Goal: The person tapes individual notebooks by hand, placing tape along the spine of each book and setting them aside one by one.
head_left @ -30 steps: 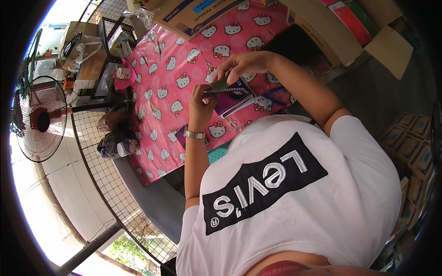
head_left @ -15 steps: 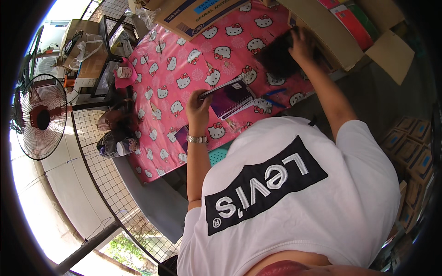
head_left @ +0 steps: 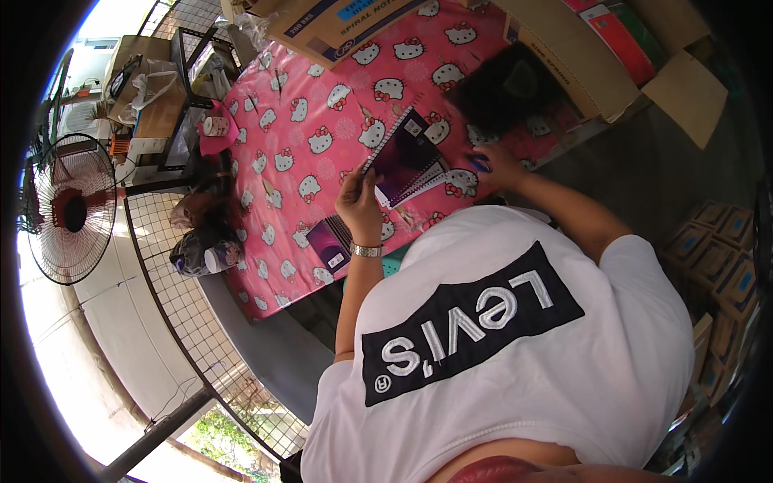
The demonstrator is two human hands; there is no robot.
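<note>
A spiral notebook (head_left: pixel 403 161) with a dark purple cover is tilted up off the table, its lower left edge pinched by my left hand (head_left: pixel 360 201). White page edges show beneath its cover. To its right, my right hand (head_left: pixel 501 169) has its fingers closed round a blue pen (head_left: pixel 481 163) close to the table. Its fingertips are partly blurred. A second purple spiral notebook (head_left: pixel 328 244) lies near the table's front edge, left of my left wrist. Beyond my right hand rests a soft-looking black object (head_left: pixel 503 88) whose kind I cannot make out.
The table has a pink cat-patterned cover (head_left: pixel 322 113). Cardboard boxes (head_left: pixel 346 32) stand along its far side, and an open carton (head_left: pixel 580 56) holds red and green items. A cup (head_left: pixel 216 126) sits at the left, near a fan (head_left: pixel 72 209). Several small boxes (head_left: pixel 717 249) are stacked at right.
My right hand has come back from the black object to the blue pen. My left hand has turned and raised the notebook, uncovering more of the second one.
</note>
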